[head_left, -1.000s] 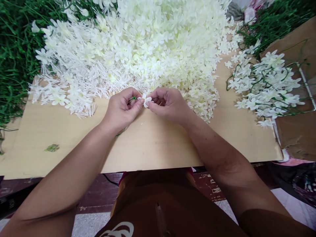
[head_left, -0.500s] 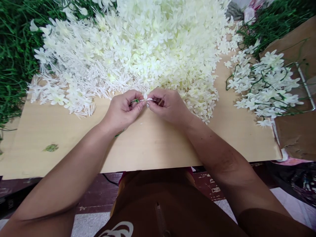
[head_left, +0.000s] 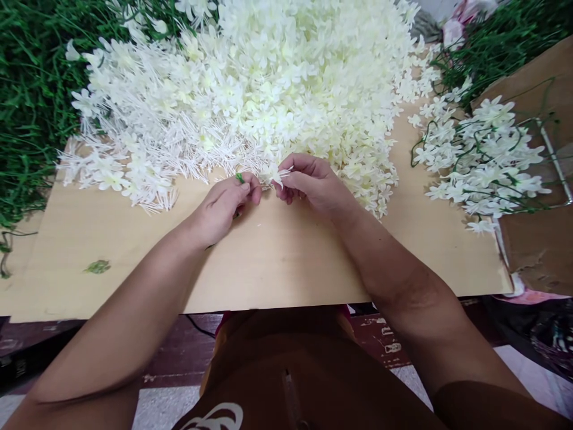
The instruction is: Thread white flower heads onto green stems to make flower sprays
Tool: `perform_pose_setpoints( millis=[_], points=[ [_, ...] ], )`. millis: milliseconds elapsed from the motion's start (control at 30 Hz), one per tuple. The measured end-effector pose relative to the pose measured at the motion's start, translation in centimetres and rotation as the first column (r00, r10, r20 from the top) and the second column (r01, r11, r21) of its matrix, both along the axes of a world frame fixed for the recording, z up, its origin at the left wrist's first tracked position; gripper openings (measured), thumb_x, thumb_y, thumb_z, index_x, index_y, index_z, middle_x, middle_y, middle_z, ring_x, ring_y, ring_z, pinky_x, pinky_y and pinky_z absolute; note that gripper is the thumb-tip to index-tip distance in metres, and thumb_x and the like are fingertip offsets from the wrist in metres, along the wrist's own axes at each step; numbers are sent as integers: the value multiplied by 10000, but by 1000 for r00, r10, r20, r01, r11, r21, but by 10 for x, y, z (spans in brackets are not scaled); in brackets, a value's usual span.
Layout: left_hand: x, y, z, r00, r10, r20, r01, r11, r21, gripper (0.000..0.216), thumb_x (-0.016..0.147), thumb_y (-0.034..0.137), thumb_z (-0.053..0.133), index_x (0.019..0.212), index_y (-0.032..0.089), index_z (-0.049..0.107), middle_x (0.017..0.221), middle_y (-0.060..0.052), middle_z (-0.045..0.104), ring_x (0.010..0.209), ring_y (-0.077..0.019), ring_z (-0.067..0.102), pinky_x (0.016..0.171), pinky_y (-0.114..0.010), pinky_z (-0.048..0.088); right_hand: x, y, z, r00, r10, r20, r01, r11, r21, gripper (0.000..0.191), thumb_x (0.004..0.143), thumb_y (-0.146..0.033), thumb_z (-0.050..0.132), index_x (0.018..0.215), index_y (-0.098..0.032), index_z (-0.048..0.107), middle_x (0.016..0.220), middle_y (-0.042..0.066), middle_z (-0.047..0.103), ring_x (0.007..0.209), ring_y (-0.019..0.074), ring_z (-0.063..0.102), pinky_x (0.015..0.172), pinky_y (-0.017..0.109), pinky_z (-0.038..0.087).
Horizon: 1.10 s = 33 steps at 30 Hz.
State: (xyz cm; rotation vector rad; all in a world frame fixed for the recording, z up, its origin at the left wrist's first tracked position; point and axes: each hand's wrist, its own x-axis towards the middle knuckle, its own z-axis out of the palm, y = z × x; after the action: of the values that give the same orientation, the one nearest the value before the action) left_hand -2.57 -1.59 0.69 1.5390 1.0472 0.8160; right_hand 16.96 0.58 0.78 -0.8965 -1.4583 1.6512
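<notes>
My left hand [head_left: 222,206] rests on the wooden board [head_left: 277,263] with its fingers pinched round a thin green stem [head_left: 239,178], whose tip shows above the fingertips. My right hand [head_left: 308,182] is closed in a pinch on a small white artificial flower [head_left: 274,173] at the near edge of the big heap of white flowers [head_left: 250,83]. The two hands sit a little apart, fingertips facing each other.
Finished green stems with white flowers [head_left: 481,158] lie at the right, partly on brown cardboard [head_left: 537,239]. Green stem bundles [head_left: 27,107] fill the left and the far right corner. A small green scrap [head_left: 97,266] lies on the board at the left.
The hands were pressed together joining a flower to the stem. Now they have parted; the right hand has moved up to the heap's edge and pinches another flower.
</notes>
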Motion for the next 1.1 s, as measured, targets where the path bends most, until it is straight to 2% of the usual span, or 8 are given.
perform_pose_setpoints(
  millis=[133,233,400,533,700,833,1100],
  points=[
    [-5,-1,-2,998,-65,16,66,996,-53,274,842,430,472,730,209,589,591,2,418,500,-128,357,473,-272,330,-2,-2,-1,1000,11,-25,-11,1000,5,138,802,-266,641,761,-193,531,617,-57,589,556,46,522,534,161,455],
    [-7,-1,-5,996,-89,-6,88,995,-43,333,905,415,396,748,204,600,637,-21,486,511,-131,360,479,-277,334,-3,-1,-1,1000,7,-15,-7,999,50,128,803,-254,646,759,-188,545,616,-58,568,564,46,511,553,167,457],
    [-5,-1,0,972,-185,-143,199,976,85,328,916,306,363,659,210,543,639,-19,522,528,-135,425,518,-281,379,-4,-3,1,1000,-11,-1,11,994,110,82,807,-207,630,752,-185,573,630,-51,553,607,55,507,596,176,451],
    [0,-1,9,944,-186,-272,241,953,183,330,904,294,367,615,210,503,627,-21,550,596,-148,515,592,-285,428,-6,-6,3,999,5,32,-8,997,82,89,799,-183,600,713,-183,576,640,-43,566,645,66,533,673,201,481],
    [0,-2,13,913,-221,-342,305,928,214,348,916,317,356,625,206,514,561,11,498,533,-129,474,571,-270,416,-7,-7,3,999,18,38,-18,1000,-6,85,752,-163,601,681,-182,560,649,-40,582,665,80,563,703,226,523],
    [-2,-2,12,910,-263,-321,338,918,206,328,913,318,360,631,211,490,552,11,474,536,-134,459,521,-261,379,-7,-8,2,1000,24,1,-24,998,-65,59,731,-181,609,690,-182,565,663,-41,581,680,84,578,719,247,557],
    [-2,-2,12,898,-281,-340,356,916,184,267,853,285,371,600,223,430,546,3,472,537,-139,441,519,-261,379,-7,-7,-1,995,97,-12,-97,995,-23,81,716,-161,612,670,-178,549,649,-42,554,657,80,555,660,225,521]
  ],
)
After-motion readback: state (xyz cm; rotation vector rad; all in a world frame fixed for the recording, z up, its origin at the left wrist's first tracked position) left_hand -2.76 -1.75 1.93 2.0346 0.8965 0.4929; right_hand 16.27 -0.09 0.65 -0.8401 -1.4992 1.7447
